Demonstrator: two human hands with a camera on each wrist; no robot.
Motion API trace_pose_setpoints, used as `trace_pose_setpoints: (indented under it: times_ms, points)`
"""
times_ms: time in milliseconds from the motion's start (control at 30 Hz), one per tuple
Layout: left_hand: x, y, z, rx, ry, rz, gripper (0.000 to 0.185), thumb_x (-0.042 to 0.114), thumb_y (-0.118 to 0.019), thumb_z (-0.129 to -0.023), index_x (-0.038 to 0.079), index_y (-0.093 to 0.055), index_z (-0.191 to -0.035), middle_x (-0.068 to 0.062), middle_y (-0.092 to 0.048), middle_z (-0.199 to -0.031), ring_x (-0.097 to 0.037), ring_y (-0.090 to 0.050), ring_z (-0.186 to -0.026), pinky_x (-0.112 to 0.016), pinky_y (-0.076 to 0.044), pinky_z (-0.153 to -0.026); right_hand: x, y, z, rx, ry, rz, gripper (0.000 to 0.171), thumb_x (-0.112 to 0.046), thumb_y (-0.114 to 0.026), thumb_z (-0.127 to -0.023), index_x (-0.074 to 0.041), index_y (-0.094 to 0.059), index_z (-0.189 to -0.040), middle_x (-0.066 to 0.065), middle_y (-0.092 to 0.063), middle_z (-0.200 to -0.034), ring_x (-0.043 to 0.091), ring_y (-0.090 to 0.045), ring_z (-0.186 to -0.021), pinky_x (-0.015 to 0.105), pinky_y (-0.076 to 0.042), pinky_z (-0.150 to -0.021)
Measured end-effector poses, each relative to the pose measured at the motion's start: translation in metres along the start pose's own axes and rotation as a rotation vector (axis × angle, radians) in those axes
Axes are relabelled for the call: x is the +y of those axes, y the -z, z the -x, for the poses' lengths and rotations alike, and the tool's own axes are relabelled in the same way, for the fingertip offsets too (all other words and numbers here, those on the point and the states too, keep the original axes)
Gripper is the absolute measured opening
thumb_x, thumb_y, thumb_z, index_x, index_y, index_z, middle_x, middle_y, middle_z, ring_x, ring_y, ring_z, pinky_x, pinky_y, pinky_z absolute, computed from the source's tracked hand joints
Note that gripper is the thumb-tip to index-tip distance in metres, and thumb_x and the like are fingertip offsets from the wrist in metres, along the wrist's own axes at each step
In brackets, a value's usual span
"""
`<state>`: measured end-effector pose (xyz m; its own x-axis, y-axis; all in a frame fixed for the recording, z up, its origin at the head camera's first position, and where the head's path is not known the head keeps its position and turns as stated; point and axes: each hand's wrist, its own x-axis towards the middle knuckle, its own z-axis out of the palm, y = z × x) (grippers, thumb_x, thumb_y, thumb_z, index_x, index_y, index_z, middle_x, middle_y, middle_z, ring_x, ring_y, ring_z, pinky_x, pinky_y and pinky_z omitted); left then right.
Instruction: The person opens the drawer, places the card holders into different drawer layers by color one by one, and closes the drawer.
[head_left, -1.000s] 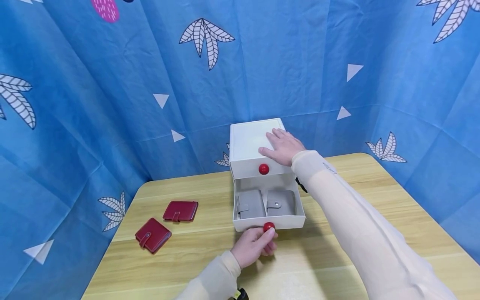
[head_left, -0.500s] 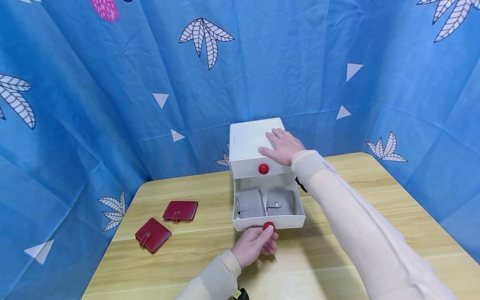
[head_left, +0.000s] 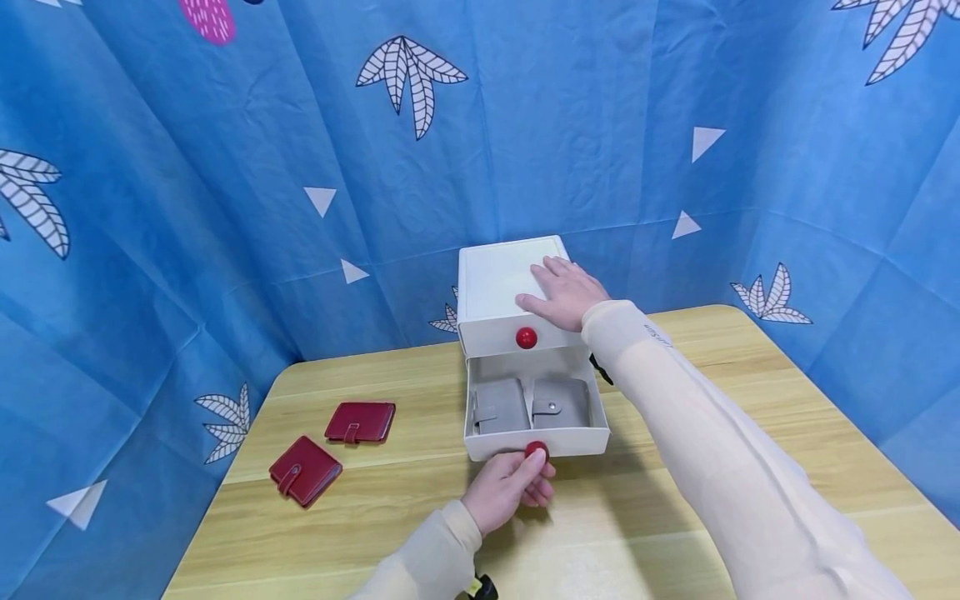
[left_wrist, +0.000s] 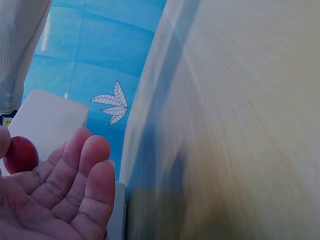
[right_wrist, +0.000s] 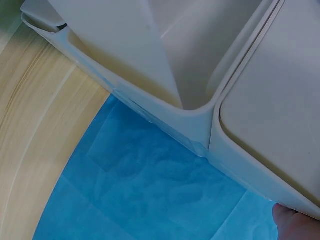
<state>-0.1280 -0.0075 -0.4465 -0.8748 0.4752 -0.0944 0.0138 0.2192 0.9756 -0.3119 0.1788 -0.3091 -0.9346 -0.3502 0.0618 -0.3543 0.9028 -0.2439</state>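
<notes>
A small white two-drawer cabinet (head_left: 495, 279) stands at the back of the table, its lower drawer (head_left: 491, 447) pulled out. My left hand (head_left: 501, 492) pinches the red knob (head_left: 536, 450) on that drawer's front between thumb and index finger. In the left wrist view the other fingers (left_wrist: 80, 185) show beyond the knob. Two grey wallets (head_left: 502, 407) with snap straps lie side by side inside the drawer. My right hand (head_left: 566, 293) rests with spread fingers on the cabinet's top; only a bit of it shows in the right wrist view.
Two dark red wallets, one farther back (head_left: 361, 422) and one nearer (head_left: 305, 471), lie on the wooden table (head_left: 405, 525) left of the cabinet. The closed upper drawer has its own red knob (head_left: 527, 337). A blue patterned curtain (head_left: 570, 150) hangs behind the table and along its sides.
</notes>
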Motion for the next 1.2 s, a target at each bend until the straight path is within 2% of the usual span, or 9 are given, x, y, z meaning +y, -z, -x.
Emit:
trace_pose_setpoints:
  times_ms: [300,567,733,933,1200]
  points:
    - [0.001,0.001,-0.001,0.001,-0.01,0.001,0.049,0.037,-0.042,-0.103,-0.007,-0.065,-0.101,-0.012,-0.07,-0.082,-0.021,-0.066,-0.071,-0.038,-0.056,-0.068,0.0,0.0,0.001,0.002,-0.005,0.001,0.082,-0.067,-0.031,-0.093,-0.013,-0.023,-0.154,0.012,-0.017,-0.159,0.028,-0.01,-0.146,0.044,-0.01,-0.117]
    - [0.004,0.002,-0.003,0.014,0.001,0.006,0.05,0.038,-0.042,-0.103,-0.006,-0.065,-0.1,-0.013,-0.07,-0.083,-0.024,-0.067,-0.072,-0.035,-0.056,-0.068,-0.001,-0.002,0.001,0.007,0.001,-0.005,0.082,-0.066,-0.031,-0.093,-0.012,-0.024,-0.153,0.012,-0.017,-0.159,0.029,-0.011,-0.146,0.044,-0.01,-0.117]
    - [0.006,0.003,-0.006,0.023,0.014,0.002,0.05,0.039,-0.043,-0.102,-0.006,-0.065,-0.1,-0.012,-0.07,-0.082,-0.023,-0.066,-0.071,-0.032,-0.055,-0.068,0.0,-0.003,0.001,0.008,-0.002,-0.003,0.082,-0.067,-0.031,-0.093,-0.012,-0.024,-0.153,0.012,-0.018,-0.159,0.029,-0.011,-0.146,0.044,-0.011,-0.117]
    - [0.007,0.004,-0.011,0.033,0.032,0.013,0.05,0.04,-0.043,-0.102,-0.004,-0.066,-0.101,-0.011,-0.07,-0.082,-0.025,-0.067,-0.073,-0.038,-0.055,-0.071,0.0,-0.002,0.002,0.013,-0.007,-0.004,0.081,-0.066,-0.032,-0.093,-0.012,-0.024,-0.153,0.012,-0.018,-0.159,0.029,-0.011,-0.146,0.045,-0.011,-0.117]
    - [0.007,0.008,-0.019,0.027,0.02,0.0,0.051,0.041,-0.044,-0.101,-0.005,-0.065,-0.1,-0.011,-0.07,-0.082,-0.026,-0.067,-0.073,-0.037,-0.056,-0.071,-0.001,-0.001,0.003,0.021,-0.004,-0.001,0.081,-0.066,-0.033,-0.093,-0.012,-0.025,-0.153,0.012,-0.019,-0.159,0.029,-0.012,-0.146,0.044,-0.011,-0.117]
